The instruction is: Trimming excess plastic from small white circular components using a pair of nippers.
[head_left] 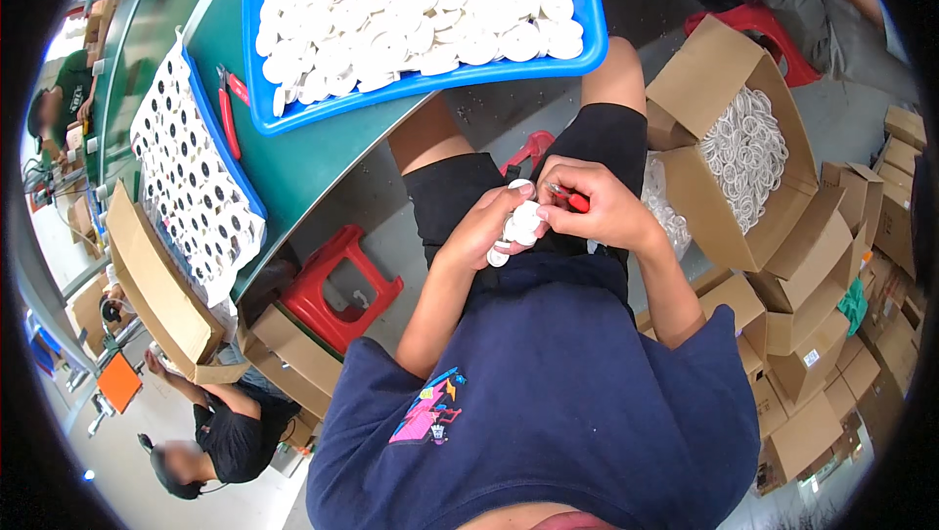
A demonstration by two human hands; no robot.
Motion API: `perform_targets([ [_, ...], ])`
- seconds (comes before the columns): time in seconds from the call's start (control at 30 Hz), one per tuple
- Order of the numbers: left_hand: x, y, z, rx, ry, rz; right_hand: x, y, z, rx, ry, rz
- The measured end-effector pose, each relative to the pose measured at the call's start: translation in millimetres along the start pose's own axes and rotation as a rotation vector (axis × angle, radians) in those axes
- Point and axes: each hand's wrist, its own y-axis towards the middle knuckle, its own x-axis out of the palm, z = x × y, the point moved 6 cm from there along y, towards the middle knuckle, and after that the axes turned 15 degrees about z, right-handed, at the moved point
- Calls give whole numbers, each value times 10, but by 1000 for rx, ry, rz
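Above my lap, my left hand (pixel 481 227) is closed around several white round plastic discs (pixel 523 222). My right hand (pixel 602 205) meets it from the right, its fingers wrapped round red-handled pliers (pixel 575 200) whose metal end shows near the thumb. The right fingertips touch the edge of the discs. Whether the pliers' jaws grip a disc is too small to tell. Beyond my knees, a blue tray (pixel 430 90) heaped with similar white discs (pixel 411 12) rests on the green table.
Another red-handled pair of pliers (pixel 230 114) lies left of the tray, near a blue-edged tray of black-dotted white parts (pixel 196 168). A red stool (pixel 342 286) stands at left. To my right, an open carton (pixel 709 70) holds white rings (pixel 743 158). A co-worker (pixel 230 432) is at lower left.
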Motion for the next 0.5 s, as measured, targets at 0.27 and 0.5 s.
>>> perform_targets([
  [0.27, 22, 53, 72, 51, -187, 103, -9, -73, -106, -198, -236, 201],
  [0.5, 14, 154, -8, 83, -252, 140, 83, -123, -54, -354, -566, 443],
])
